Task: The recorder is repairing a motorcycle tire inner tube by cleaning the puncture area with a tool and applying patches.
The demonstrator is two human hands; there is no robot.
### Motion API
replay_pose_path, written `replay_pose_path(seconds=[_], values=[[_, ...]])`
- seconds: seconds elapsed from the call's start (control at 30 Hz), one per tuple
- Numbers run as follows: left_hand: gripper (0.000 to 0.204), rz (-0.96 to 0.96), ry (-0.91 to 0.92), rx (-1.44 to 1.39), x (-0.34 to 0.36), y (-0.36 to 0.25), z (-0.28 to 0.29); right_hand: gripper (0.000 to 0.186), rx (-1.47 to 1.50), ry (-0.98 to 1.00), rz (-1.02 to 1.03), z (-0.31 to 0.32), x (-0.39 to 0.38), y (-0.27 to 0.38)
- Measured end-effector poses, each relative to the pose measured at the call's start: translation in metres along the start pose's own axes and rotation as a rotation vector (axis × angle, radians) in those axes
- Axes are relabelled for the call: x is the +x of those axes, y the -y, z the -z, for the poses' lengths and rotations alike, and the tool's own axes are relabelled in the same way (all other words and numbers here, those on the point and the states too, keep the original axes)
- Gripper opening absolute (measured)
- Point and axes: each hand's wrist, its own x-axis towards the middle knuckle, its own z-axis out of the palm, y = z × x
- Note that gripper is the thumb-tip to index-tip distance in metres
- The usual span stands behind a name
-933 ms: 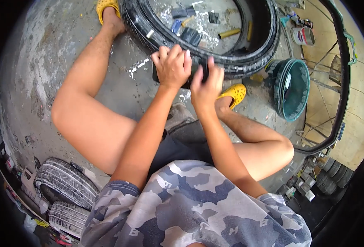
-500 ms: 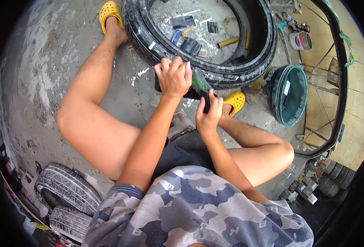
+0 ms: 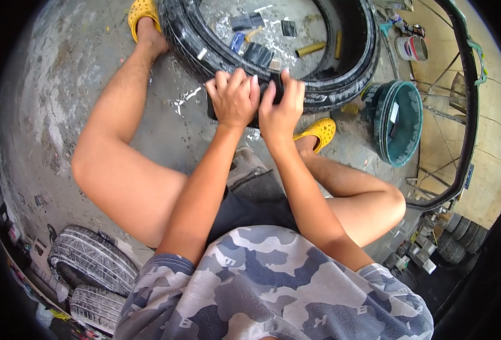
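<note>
My left hand (image 3: pixel 233 101) and my right hand (image 3: pixel 282 111) are side by side between my knees, gripping a flat black rubber-like piece (image 3: pixel 211 107). Fingers and thumbs of both hands curl round it. Most of the piece is hidden behind them; only dark edges show at the left and between the hands. Just beyond my fingers lies a large black tyre (image 3: pixel 341 94) on its side, smeared with white. On the floor inside its ring are black squares (image 3: pixel 258 55), a blue piece (image 3: pixel 237 42) and yellow-brown tubes (image 3: pixel 310 50).
Right of the tyre stands a teal bucket (image 3: pixel 383 127), with a white tin (image 3: pixel 412 49) farther back. A black curved rim (image 3: pixel 474 113) stands before wooden boards (image 3: pixel 491 147). Used tyres (image 3: pixel 91 255) lie at lower left. My feet in yellow clogs (image 3: pixel 318 133) flank the near side of the tyre.
My right hand has moved up and left, close beside my left hand. The green, film-like sheet that showed between the hands is out of sight. The view has shifted slightly.
</note>
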Motion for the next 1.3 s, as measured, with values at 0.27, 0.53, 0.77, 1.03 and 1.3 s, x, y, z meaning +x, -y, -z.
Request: replay_pose_path(seconds=[0.27,0.53,0.77,1.03,1.3], values=[[0.026,0.015,-0.002,-0.077,-0.002,-0.004,-0.003,0.04,-0.062,0.052,-0.01,0.017,-0.042,-0.017],[0.023,0.016,0.0,-0.084,-0.002,-0.004,-0.003,0.042,-0.012,0.186,-0.038,0.051,-0.08,-0.037],[0.023,0.01,-0.003,-0.071,-0.001,-0.004,0.007,0.041,-0.022,0.164,0.034,0.041,-0.043,-0.027],[0.025,-0.018,-0.01,-0.078,0.006,-0.004,0.005,0.035,0.003,0.144,0.025,0.029,-0.018,-0.037],[0.03,0.185,0.065,-0.098,0.02,-0.009,0.013,0.034,0.779,0.148,-0.675,0.099,-0.005,-0.059]])
